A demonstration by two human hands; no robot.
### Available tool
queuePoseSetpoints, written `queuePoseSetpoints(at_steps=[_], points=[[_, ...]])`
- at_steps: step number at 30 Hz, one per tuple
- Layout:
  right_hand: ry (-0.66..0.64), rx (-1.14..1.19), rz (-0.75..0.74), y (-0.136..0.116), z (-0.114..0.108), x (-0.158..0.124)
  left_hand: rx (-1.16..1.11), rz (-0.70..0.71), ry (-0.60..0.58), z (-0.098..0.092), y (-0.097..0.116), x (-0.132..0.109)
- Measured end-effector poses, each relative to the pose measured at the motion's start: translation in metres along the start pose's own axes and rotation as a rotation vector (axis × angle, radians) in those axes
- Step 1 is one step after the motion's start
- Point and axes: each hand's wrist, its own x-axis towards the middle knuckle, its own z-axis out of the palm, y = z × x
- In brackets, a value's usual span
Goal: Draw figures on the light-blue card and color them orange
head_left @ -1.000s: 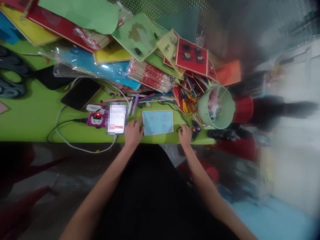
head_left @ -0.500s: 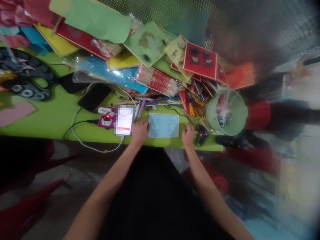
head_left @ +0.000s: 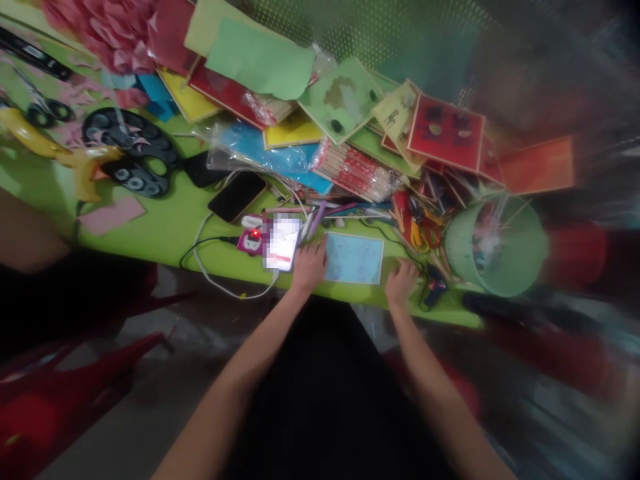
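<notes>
A light blue card with a pale border lies flat on the green tabletop, faint markings across it. My left hand rests at its left edge, fingers stretched forward and holding nothing. To the right of the card, my right hand lies on the table with loosely bent fingers, slightly apart from the card and also without anything in it. Beside the right hand is a small dark glue gun. A lit phone with a blurred-out screen lies left of my left hand.
A magenta power strip with cables and a dark phone lie leftward. Behind are bundled sticks and coloured boards. A green basket stands right. Far left are a black palette, scissors and another person's arm.
The view has swung left, so everything appears farther right and more of the table's left side shows, with the other person's arm. Both hands keep their places beside the card.
</notes>
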Motion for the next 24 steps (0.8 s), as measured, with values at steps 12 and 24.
queuePoseSetpoints(at_steps=[12, 24], points=[[-0.025, -0.033, 0.027, -0.0073, -0.0035, 0.0012, -0.032, -0.018, 0.005, -0.0007, -0.0015, 0.0004], [-0.034, -0.035, 0.028, -0.0092, -0.0049, 0.0001, -0.058, -0.025, 0.009, -0.0009, -0.0018, 0.0006]])
